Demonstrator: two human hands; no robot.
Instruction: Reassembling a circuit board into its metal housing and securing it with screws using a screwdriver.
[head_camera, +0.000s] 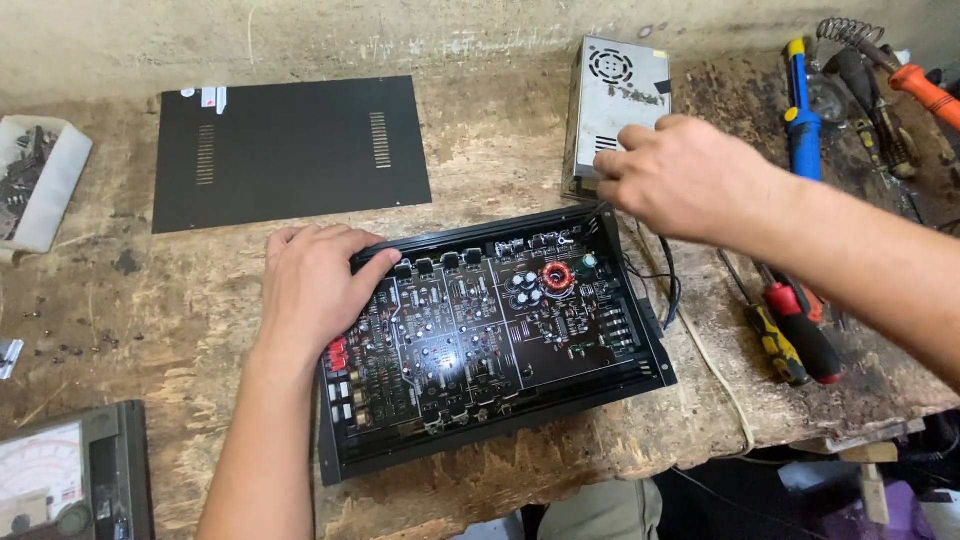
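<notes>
An open black electronics chassis (650, 340) lies on the worn wooden bench, its circuit board (480, 325) exposed with a copper coil and several capacitors. My left hand (315, 285) rests flat on the chassis's far left corner, fingers over the rim. My right hand (680, 175) hovers at the chassis's far right corner, fingers curled against the front of a grey metal power supply box (615, 85); what the fingertips grip is hidden. Black wires (668, 285) run from that corner.
A black vented cover plate (290, 150) lies at the back left. Screwdrivers (795, 335) and a blue soldering iron (800, 120) lie on the right. An analogue meter (70, 480) sits front left, a white parts tray (45, 180) far left. The bench edge runs close in front.
</notes>
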